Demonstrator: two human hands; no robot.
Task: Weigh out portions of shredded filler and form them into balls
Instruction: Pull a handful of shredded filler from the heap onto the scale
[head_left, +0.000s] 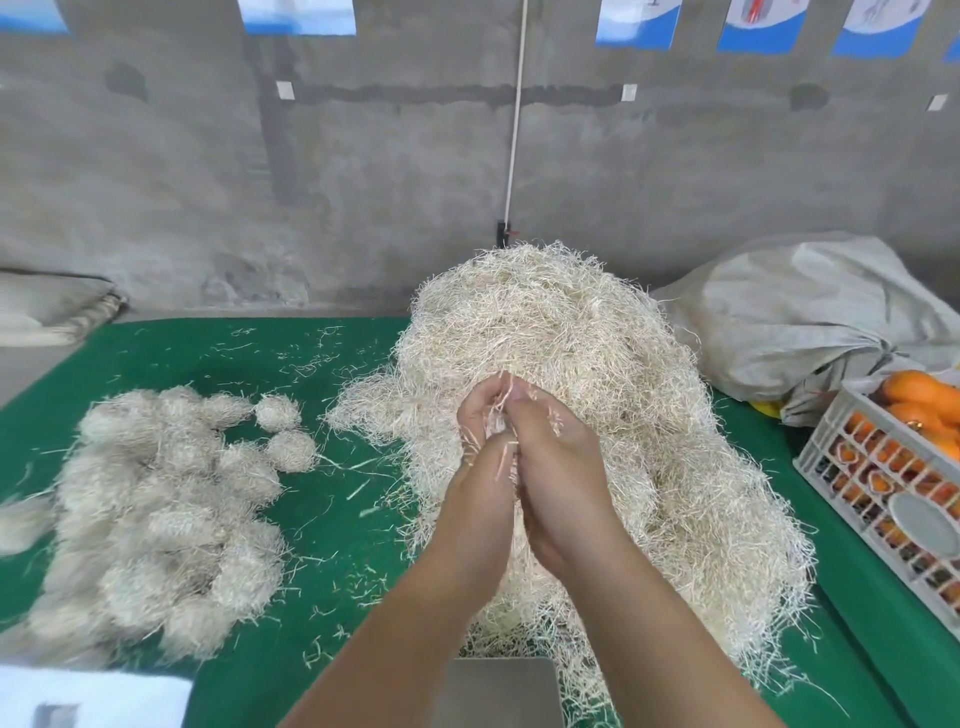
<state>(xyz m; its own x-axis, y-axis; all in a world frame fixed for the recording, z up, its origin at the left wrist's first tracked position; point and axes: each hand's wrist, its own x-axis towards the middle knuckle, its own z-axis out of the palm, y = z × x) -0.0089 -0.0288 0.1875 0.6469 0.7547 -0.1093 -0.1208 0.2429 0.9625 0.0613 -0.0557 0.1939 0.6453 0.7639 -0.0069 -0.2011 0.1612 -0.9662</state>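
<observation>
**Pale straw-like filler pressed between two hands over a green tabletop**

Straw-coloured shredded filler lies in a tall, loose heap (571, 405) at the centre and right of the frame, on a dark green felt-like tabletop (343, 519). Both hands meet in front of the heap, at mid-frame. The left hand (480, 441) and the right hand (556, 457) are cupped against each other, fingers curled around a small tuft of the pale strands (501, 410), which pokes out between the fingertips and the palms. Both forearms reach up from the lower edge of the frame.

At the left of the frame sits a cluster of rounded, fuzzy balls of the same filler (161, 519), packed close together, with two smaller balls a little apart at its upper right. Loose strands are scattered across the green surface between the cluster and the heap.

At the bottom centre, a flat grey metal scale platform (498, 691) shows partly under the forearms, its front cut off by the frame. At the right edge stands a grey slotted plastic crate holding orange fruit (883, 483), and behind it, at the upper right, a bulging grey woven sack (800, 317). A rough grey concrete wall (363, 182) fills the upper half.
</observation>
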